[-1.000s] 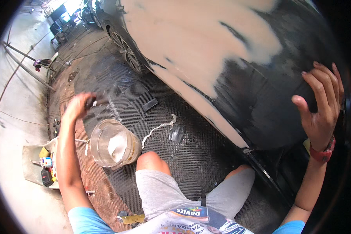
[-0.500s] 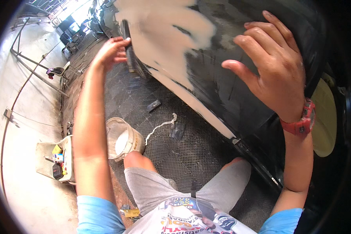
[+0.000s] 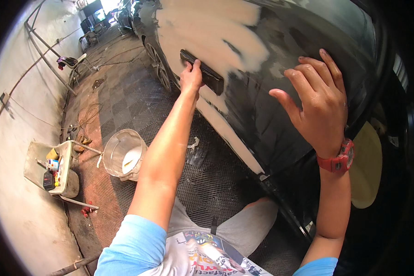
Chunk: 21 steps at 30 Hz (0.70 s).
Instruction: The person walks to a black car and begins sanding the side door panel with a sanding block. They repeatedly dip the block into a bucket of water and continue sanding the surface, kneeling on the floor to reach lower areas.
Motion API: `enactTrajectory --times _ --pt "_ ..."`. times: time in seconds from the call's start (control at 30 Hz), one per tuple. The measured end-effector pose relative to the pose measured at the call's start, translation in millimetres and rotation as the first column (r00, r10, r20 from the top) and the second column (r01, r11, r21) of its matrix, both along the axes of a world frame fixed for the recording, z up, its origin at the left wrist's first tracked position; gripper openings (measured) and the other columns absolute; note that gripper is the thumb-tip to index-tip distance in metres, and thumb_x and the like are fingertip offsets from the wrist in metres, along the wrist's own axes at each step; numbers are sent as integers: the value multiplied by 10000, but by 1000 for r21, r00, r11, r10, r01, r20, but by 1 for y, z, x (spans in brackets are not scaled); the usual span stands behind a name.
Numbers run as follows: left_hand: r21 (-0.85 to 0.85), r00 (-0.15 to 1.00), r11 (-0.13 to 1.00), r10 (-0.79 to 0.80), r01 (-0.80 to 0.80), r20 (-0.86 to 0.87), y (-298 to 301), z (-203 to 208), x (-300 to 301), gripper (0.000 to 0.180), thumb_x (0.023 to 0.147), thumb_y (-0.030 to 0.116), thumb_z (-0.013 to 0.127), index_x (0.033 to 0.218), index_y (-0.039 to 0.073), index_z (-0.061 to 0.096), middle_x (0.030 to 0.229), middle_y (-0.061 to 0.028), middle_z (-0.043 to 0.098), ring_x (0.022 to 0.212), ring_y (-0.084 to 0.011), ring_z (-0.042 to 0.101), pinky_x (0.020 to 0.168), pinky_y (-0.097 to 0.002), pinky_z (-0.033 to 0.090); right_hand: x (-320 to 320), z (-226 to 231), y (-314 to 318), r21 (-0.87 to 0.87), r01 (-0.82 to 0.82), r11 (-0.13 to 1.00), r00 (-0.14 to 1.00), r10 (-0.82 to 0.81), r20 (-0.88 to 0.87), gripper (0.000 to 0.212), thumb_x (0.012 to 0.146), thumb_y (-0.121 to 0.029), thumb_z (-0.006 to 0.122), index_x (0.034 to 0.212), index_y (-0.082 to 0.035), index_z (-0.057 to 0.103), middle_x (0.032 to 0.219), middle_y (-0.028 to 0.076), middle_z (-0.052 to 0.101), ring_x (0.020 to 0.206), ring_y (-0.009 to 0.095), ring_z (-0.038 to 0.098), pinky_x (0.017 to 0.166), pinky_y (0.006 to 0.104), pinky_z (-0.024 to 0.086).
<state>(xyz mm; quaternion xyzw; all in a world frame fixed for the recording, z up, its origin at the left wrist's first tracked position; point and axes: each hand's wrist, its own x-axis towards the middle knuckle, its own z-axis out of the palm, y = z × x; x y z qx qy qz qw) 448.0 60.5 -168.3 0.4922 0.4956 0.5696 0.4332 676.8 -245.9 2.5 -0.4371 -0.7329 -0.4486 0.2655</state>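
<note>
Here, left hand (image 3: 191, 77) around sanding block (image 3: 202, 71) at filler patch (image 3: 202, 27) edge.

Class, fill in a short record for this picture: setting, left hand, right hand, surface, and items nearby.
Setting: workshop floor beside a dark car
Left hand: grips a long dark sanding block held against the car panel
Right hand: open, fingers spread on the panel
Surface: pale filler patch on dark paint
Nearby: bucket on the mat; tray of small items by the wall
</note>
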Motion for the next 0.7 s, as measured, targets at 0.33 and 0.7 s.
enactTrajectory --times 0.33,0.7 --pt "579 903 811 310 -86 -299 -91 0 53 736 1090 346 611 1649 -55 349 1358 -386 575 1339 -516 543 1090 -502 484 -5 6 -8 -58 97 994 995 -96 18 382 910 -420 811 1026 -59 761 1012 60 749 1156 272 708 1208 505 426" --pt "585 929 811 202 20 -311 -163 -17 71 799 1048 287 669 1710 53 290 1484 -368 514 1387 -530 498 1151 -536 432 -9 2 -3 -60 115 992 993 -113 26 392 913 -441 802 1000 -61 764 977 49 737 1124 267 708 1201 500 429"
